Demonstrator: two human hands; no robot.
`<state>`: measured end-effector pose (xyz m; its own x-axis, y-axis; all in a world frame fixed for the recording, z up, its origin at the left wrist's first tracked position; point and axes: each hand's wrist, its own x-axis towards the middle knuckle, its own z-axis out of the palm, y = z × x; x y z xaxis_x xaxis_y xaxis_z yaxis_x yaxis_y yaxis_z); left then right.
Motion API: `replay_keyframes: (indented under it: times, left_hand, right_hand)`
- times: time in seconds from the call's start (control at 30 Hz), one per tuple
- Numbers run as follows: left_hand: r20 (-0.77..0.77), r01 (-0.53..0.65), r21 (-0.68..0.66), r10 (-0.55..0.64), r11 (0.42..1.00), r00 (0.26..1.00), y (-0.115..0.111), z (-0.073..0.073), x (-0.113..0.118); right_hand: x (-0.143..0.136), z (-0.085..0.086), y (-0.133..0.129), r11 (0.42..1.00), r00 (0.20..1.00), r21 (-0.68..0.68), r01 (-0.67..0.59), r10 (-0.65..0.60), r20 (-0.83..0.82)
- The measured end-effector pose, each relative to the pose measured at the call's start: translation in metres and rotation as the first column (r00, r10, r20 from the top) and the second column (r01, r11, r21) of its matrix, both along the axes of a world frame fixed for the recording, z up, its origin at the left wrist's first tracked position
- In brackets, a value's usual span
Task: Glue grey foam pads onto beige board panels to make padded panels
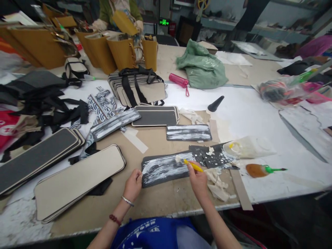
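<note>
A dark rectangular panel [166, 169] streaked with white paste lies on brown board in front of me. My left hand [134, 185] pinches its left edge. In my right hand [198, 180] is a yellow-handled brush [193, 165], its pale bristles touching the panel's upper right part. Two more white-streaked pieces lie behind: a small panel [188, 132] and a longer strip [115, 123] at an angle. Right of the panel, a dark sheet [212, 156] spattered with white sits beside a glue container [234, 149] in clear plastic.
Stacked beige panels [80, 183] and dark panels [38, 159] fill the left. A brown bottle [256, 170] with a green top stands right. Farther back are a pink bottle [178, 80], green bag [202, 65], mustard bags [120, 53] and a person in green [103, 10].
</note>
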<state>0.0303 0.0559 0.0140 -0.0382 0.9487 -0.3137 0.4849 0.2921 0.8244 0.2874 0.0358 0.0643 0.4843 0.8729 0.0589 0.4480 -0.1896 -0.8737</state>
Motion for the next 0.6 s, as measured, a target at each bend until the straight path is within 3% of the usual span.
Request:
replay_keyframes:
  times: [0.1, 0.2, 0.3, 0.37, 0.47, 0.6]
  left_hand:
    - [-0.011, 0.010, -0.006, -0.010, 1.000, 1.000, -0.001, -0.001, 0.001]
    - [-0.026, 0.024, -0.003, -0.025, 1.000, 0.999, -0.001, 0.001, 0.001]
    - [-0.075, 0.014, -0.017, -0.016, 1.000, 0.997, -0.002, 0.003, 0.001]
    - [-0.105, 0.012, -0.028, -0.015, 1.000, 0.994, -0.002, 0.004, 0.001]
    - [-0.142, 0.024, -0.032, -0.029, 0.999, 0.990, -0.004, 0.005, 0.003]
    - [-0.156, 0.025, -0.027, -0.029, 0.999, 0.987, -0.007, 0.008, 0.005]
  right_hand:
    - [0.014, 0.015, -0.017, 0.999, 0.996, -0.019, 0.047, -0.046, 0.072]
    - [-0.014, 0.023, -0.035, 0.994, 0.994, -0.061, -0.089, 0.085, -0.066]
    - [-0.049, 0.015, -0.048, 0.974, 0.964, -0.071, -0.214, 0.199, -0.176]
    - [-0.052, 0.006, -0.053, 0.977, 0.972, -0.075, -0.201, 0.190, -0.136]
    - [-0.022, 0.000, -0.058, 0.993, 0.999, -0.110, -0.042, 0.043, 0.001]
    - [0.031, 0.008, -0.061, 0.988, 0.965, -0.097, 0.122, -0.096, 0.243]
